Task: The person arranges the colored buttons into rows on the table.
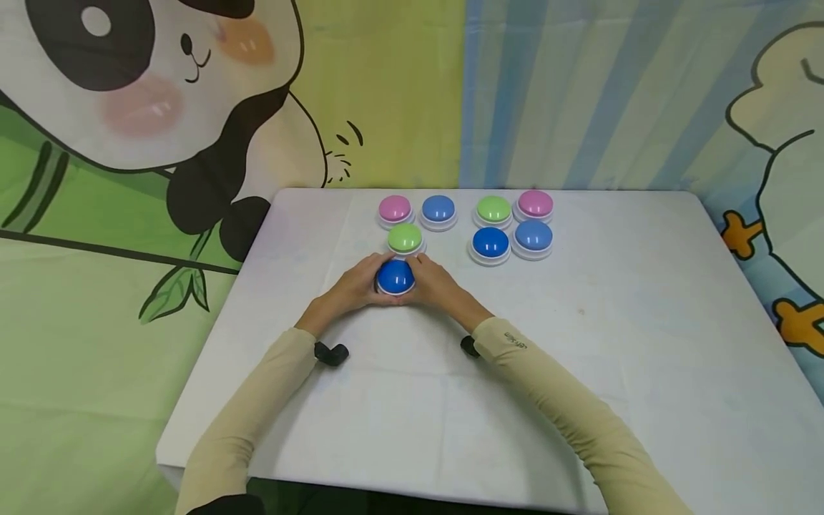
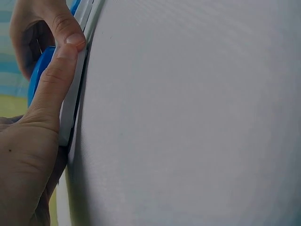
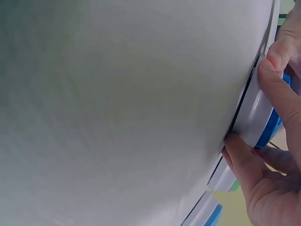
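Both hands hold a round push button [image 1: 395, 277] with a glossy dark blue dome and a white base. My left hand [image 1: 356, 287] curls round its left side, and my right hand [image 1: 439, 285] grips the right side. In the left wrist view the thumbs meet on the near side of the white base. More fingers of the right hand [image 3: 268, 174] wrap the base's far side in the right wrist view, its lower edge close over the white tabletop. Just behind the held one stands a green-domed button [image 1: 405, 237], right at the fingertips.
Behind the green one stand a pink button [image 1: 395, 208] and a blue button [image 1: 438, 209]. To the right, a second cluster has a green button [image 1: 493, 209], a pink one [image 1: 536, 204], a dark blue one [image 1: 491, 243] and a lighter blue one [image 1: 533, 235]. A cartoon-printed cloth [image 1: 386, 93] hangs behind the table [image 1: 644, 322].
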### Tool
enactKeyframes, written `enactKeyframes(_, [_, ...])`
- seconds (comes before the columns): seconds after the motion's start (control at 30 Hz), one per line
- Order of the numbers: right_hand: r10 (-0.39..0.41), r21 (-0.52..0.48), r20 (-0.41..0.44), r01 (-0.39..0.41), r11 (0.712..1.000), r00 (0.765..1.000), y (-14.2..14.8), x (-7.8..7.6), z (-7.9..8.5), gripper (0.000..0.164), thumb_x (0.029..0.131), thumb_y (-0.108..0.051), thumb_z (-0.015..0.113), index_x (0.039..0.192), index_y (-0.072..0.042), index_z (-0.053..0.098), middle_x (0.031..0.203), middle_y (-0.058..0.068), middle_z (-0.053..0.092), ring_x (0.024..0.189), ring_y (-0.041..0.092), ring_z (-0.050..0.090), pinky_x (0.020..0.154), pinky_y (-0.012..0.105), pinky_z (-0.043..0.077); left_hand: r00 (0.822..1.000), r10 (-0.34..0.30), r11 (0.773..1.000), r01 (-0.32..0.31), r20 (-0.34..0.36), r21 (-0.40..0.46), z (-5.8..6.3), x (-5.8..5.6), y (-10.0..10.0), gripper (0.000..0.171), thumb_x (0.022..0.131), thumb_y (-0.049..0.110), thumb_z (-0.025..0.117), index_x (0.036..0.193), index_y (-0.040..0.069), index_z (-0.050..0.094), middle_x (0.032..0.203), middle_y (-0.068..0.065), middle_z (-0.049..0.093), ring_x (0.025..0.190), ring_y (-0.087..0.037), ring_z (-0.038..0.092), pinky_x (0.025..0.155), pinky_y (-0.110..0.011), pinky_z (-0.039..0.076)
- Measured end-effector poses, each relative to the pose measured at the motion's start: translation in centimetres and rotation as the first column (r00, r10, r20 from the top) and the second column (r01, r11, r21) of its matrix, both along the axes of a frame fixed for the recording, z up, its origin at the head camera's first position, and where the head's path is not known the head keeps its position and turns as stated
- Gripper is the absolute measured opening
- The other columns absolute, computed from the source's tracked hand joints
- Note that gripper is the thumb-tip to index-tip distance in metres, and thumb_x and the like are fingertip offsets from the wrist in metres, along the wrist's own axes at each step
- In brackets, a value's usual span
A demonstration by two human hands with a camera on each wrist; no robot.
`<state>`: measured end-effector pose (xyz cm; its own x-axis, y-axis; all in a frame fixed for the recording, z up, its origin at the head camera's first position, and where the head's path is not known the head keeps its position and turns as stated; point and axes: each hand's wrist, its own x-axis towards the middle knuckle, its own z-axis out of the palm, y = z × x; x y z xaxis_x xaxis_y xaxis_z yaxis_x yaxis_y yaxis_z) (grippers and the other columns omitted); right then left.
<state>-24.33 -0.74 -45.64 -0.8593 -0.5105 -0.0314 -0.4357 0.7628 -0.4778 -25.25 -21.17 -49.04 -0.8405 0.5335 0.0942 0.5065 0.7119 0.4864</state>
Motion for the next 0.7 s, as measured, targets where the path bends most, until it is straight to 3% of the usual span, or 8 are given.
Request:
enactKeyframes(0.17, [0.023,0.028,-0.004,-0.023,0.999,1.0,0.1,-0.1,0.1,0.089,0.068,-0.048,0.076,0.135,-0.005,0.036,0.133,0.017,0.044,0.123,0.028,0.048,0.101,0.039,0.043,1.0,-0.011,1.0,0.011,0.009,-0.007,0.3,0.0,0.1,0.101,0.064,0.065,0.068,0.144,0.021,0.024,0.134,-0.006,0.044,0.124,-0.021,0.043,0.103,-0.042,0.04])
enactKeyframes(0.5, [0.053,0.039,0.06,-0.056,0.998,0.997,0.1,-0.5,0.7,0.099,0.069,-0.042,0.077,0.143,-0.005,0.024,0.143,0.017,0.035,0.133,0.029,0.037,0.108,0.041,0.035,0.994,-0.101,0.995,0.102,0.049,-0.017,1.5,-0.2,0.4,0.093,0.07,0.054,0.071,0.143,0.02,0.024,0.133,-0.001,0.042,0.123,-0.016,0.04,0.104,-0.039,0.039])
enactKeyframes(0.6, [0.089,-0.003,0.092,-0.089,0.996,0.992,0.5,-0.8,0.8,0.099,0.069,-0.041,0.077,0.143,-0.005,0.022,0.142,0.018,0.035,0.133,0.03,0.037,0.108,0.042,0.035,0.996,-0.067,0.996,0.07,0.064,-0.052,2.1,0.0,0.4,0.095,0.069,0.059,0.068,0.144,0.02,0.023,0.137,-0.003,0.038,0.127,-0.017,0.036,0.105,-0.041,0.039])
enactKeyframes(0.7, [0.119,-0.072,0.158,-0.109,0.991,0.98,1.5,-1.4,1.4,0.094,0.072,-0.039,0.076,0.142,-0.004,0.024,0.139,0.018,0.04,0.129,0.03,0.041,0.105,0.042,0.038,0.999,0.013,0.999,-0.012,0.04,-0.037,2.8,-0.1,0.0,0.089,0.072,0.062,0.063,0.142,0.018,0.028,0.139,-0.005,0.037,0.129,-0.021,0.035,0.105,-0.044,0.038])
